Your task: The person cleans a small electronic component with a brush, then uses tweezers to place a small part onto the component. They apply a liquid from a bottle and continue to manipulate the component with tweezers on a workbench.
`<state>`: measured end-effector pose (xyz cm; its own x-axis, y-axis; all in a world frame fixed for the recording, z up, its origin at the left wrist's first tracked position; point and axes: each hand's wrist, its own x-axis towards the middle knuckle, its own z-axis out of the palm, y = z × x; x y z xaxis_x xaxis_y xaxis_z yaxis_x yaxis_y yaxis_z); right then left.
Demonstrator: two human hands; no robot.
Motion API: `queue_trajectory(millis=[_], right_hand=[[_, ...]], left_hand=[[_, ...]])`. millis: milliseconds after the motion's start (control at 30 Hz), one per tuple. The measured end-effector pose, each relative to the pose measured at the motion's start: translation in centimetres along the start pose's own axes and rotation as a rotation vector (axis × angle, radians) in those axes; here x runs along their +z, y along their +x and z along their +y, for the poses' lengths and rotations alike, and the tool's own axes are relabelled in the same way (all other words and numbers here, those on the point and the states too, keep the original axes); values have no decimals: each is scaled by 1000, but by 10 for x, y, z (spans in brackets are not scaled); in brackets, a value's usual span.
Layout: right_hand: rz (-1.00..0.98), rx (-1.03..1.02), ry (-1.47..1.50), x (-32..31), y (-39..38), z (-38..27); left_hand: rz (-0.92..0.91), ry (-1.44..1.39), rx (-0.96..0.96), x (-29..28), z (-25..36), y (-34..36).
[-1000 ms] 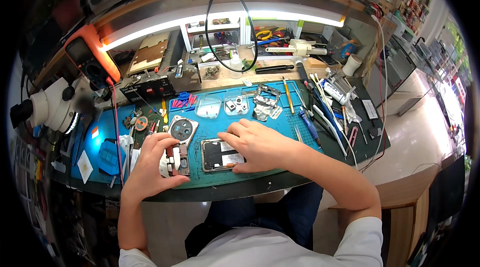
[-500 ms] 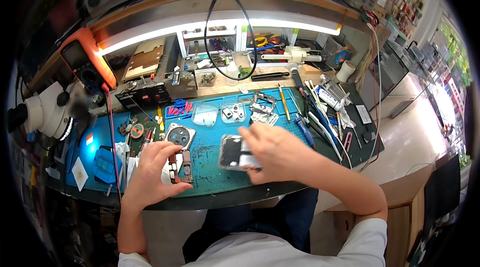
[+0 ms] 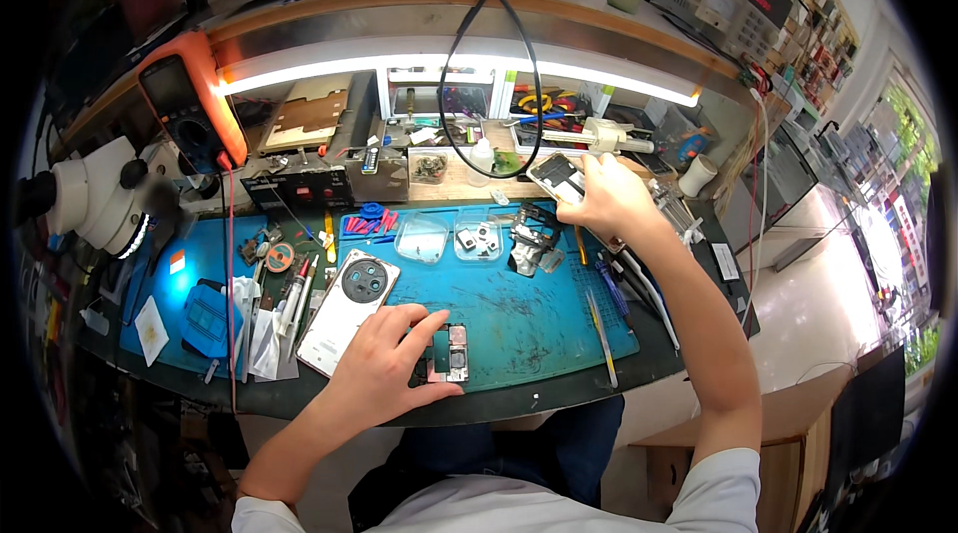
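Note:
My left hand (image 3: 387, 358) is closed around a small phone circuit-board assembly (image 3: 457, 353), pinched between thumb and fingers above the mat's front edge. Beside that hand lies a white phone back cover (image 3: 344, 318) with a large round black camera ring (image 3: 365, 279). Farther off, my right hand (image 3: 604, 196) grips a flat phone-sized part (image 3: 556, 177), dark with white patches, over the mat's far right edge by the wooden ledge. The fingers hide part of it. Black phone frame pieces (image 3: 534, 237) lie just nearer than this part.
Two clear plastic boxes (image 3: 421, 237) stand at the mat's (image 3: 499, 313) back. Tweezers (image 3: 603, 338) lie on its right side, near a blue pen-shaped tool (image 3: 612, 288). A microscope (image 3: 95, 194) and orange multimeter (image 3: 190, 104) stand left. A black cable loop (image 3: 539, 84) hangs in front.
My right hand has carried the dark phone part from mid-mat away to the far right. My left hand has shifted right with the board assembly, uncovering the white back cover. The view has shifted too.

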<state>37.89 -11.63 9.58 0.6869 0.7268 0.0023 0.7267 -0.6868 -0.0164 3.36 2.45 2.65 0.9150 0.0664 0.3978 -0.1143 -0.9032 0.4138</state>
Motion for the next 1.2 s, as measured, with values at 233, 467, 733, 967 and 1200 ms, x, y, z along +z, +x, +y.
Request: queue_trajectory(millis=[233, 467, 733, 967, 1200], right_hand=[[13, -79, -31, 0, 1, -13], [-488, -402, 437, -50, -62, -63], [-72, -553, 287, -61, 10, -219], [84, -584, 537, -42, 130, -288], [84, -609, 416, -24, 210, -328]], left_hand=[[47, -21, 14, 8, -8, 1], [52, 16, -9, 10, -5, -3], [84, 35, -23, 16, -7, -9], [114, -63, -52, 19, -8, -5], [71, -90, -139, 15, -8, -6]])
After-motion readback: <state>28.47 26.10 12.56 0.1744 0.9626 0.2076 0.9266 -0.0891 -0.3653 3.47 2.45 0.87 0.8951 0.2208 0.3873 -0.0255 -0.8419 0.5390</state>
